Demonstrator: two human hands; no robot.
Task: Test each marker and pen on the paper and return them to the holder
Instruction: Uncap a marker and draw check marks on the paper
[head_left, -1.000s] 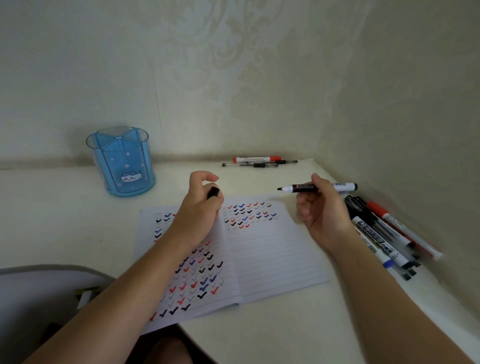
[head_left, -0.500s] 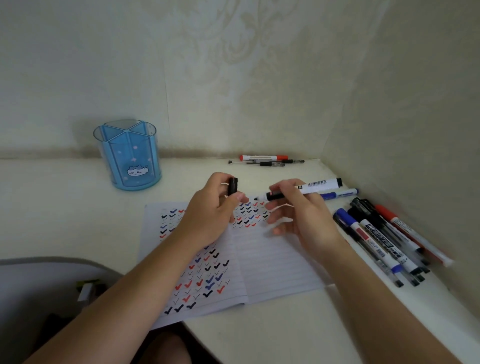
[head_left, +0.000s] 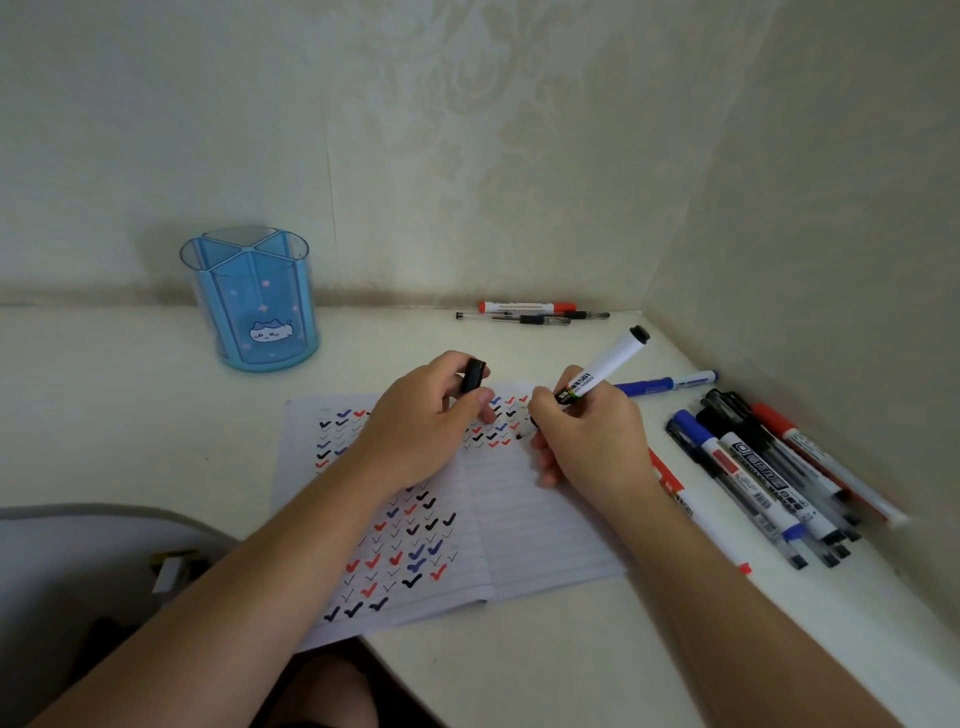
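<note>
Right hand (head_left: 587, 441) has its grip closed round the marker (head_left: 602, 371), fingers curled low on the barrel near the tip; the barrel tilts up and away to the right, black end high; the tip is down at the paper (head_left: 540, 530), among the ticks at the top of the right page, though whether it touches I cannot tell. Left hand (head_left: 426, 421) sits over the left page, its grip a narrow pinch on the black cap (head_left: 474, 375), thumb and fingers curled about it, the cap standing up above the knuckles. The paper lies open on the table (head_left: 130, 415), rows of black, blue and red ticks across it; the holder (head_left: 253, 301) stands well apart at the back left; a blue marker (head_left: 665, 384) lies just beyond the right hand; a red marker (head_left: 670, 480) is partly hidden under the right wrist; the pile (head_left: 753, 467) of markers and pens lies near the right wall; more pens (head_left: 530, 312) lie at the back wall.
</note>
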